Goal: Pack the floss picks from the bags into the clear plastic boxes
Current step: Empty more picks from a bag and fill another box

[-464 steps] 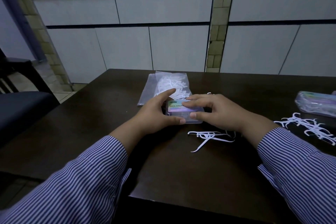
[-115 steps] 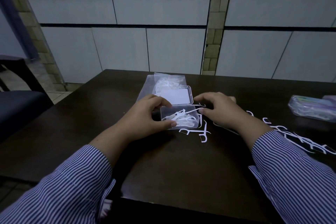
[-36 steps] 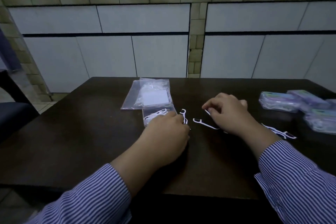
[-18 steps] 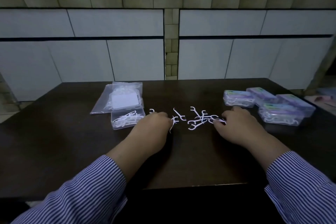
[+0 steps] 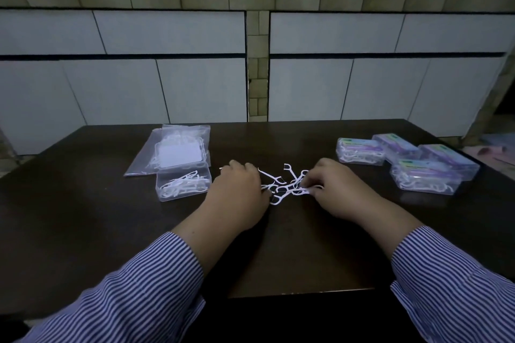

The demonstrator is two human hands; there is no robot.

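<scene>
Both hands work a loose heap of floss picks (image 5: 284,185) on the table (image 5: 83,231) beside the open box (image 5: 182,184), the left hand (image 5: 237,195) curled over its edge, grip unclear, the right hand (image 5: 338,189) pinching picks, apparently gathering them for boxing.

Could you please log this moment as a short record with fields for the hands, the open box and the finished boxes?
left hand: curled over loose floss picks
right hand: pinching picks from the same pile
open box: partly filled, lid up, left of the hands
bag: behind the open box
closed boxes: four, at right
</scene>
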